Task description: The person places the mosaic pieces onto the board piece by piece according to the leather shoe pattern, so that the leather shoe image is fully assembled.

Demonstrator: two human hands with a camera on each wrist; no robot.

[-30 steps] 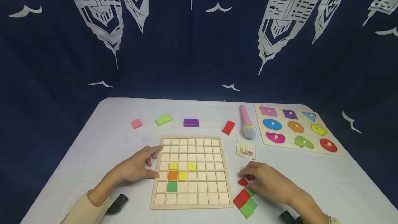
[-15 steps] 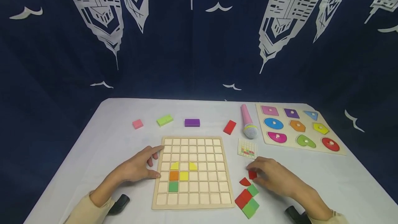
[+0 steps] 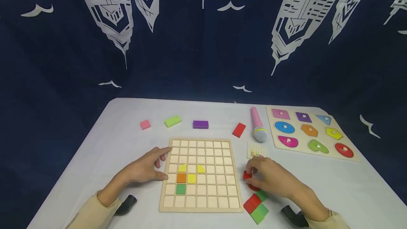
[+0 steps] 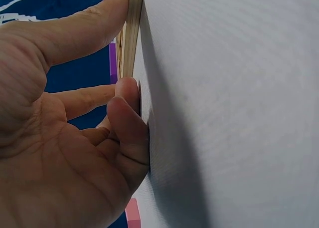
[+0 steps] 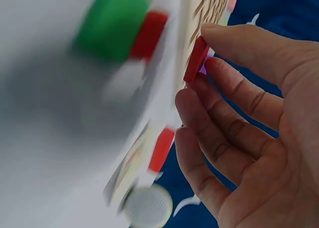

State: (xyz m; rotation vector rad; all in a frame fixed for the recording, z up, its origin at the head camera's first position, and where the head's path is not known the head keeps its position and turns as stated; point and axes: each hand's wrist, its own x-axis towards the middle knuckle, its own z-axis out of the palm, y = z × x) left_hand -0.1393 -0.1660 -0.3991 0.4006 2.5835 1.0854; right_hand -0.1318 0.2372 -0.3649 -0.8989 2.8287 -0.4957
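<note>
Two hands out: my right hand (image 3: 270, 179) pinches a small red tile (image 3: 247, 175) btwn thumb & fingertips, just right of the grid board (image 3: 201, 206), above the red/green tiles (image 3: 256, 206). My left hand (image 3: 144, 168) lies relaxed, fingers straight, touching the board's left edge.

A grid board (image 3: 201, 174) lies mid-table; four blocks (image 3: 200, 124) line up behind it, a microphone (image 3: 259, 128) and shape puzzle (image 3: 311, 132) to its right.

White table (image 3: 127, 116); navy curtain (image 3: 190, 56), white skyscraper print.
</note>
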